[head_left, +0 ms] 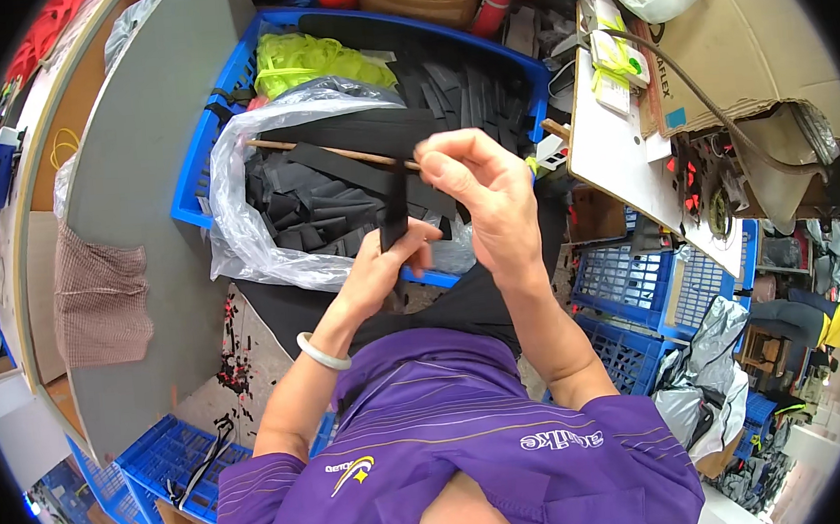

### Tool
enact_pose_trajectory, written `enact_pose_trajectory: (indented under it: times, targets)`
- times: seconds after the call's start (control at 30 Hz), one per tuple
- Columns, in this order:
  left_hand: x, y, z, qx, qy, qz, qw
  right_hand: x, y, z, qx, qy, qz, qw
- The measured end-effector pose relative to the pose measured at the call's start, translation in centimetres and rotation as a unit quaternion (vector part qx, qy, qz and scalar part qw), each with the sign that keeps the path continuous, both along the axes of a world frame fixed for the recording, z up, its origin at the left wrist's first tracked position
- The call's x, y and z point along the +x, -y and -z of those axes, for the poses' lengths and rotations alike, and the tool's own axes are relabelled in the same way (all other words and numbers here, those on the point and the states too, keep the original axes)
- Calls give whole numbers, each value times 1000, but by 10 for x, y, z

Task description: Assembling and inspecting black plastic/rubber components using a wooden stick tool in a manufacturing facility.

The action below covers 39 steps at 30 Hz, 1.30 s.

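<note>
Both hands pinched our black strap | left hand, right hand | strap's lower end hidden behind left fingers

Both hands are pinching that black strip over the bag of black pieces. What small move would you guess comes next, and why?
Probably the right hand pulls the black strip up through its grip while the left hand holds the lower end. The strip hangs upright between the two hands, above the clear plastic bag of similar black pieces in the blue crate. That is a guess.
</note>
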<state>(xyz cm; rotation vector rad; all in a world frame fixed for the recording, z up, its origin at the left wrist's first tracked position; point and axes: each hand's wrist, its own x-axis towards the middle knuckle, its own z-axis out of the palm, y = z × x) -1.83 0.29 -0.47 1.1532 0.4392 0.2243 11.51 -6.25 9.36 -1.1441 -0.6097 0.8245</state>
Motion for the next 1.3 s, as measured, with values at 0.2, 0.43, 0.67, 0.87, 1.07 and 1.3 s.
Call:
enact_pose_trajectory:
  times: [0.2, 0.43, 0.67, 0.87, 1.07, 1.3]
  targets:
    - [4, -1, -19, -281, 78, 99, 951, 10, -6, 53, -164, -5, -195, 967]
    - [-8, 6, -19, -240, -14, 46, 970, 25, -10, 80, -141, 45, -77, 986]
    - [-10, 20, 11, -196, -84, -32, 977, 20, -9, 118, -147, -87, -85, 982]
    - [-4, 12, 22, -223, -101, -53, 968, 21, -10, 134, -158, -87, -74, 981]
    - [10, 2, 54, -133, -68, -134, 980, 21, -19, 163, -166, -25, -55, 984]
    - [-13, -10, 68, -55, -143, -193, 969, 191, -74, 219, -221, 135, 233, 937]
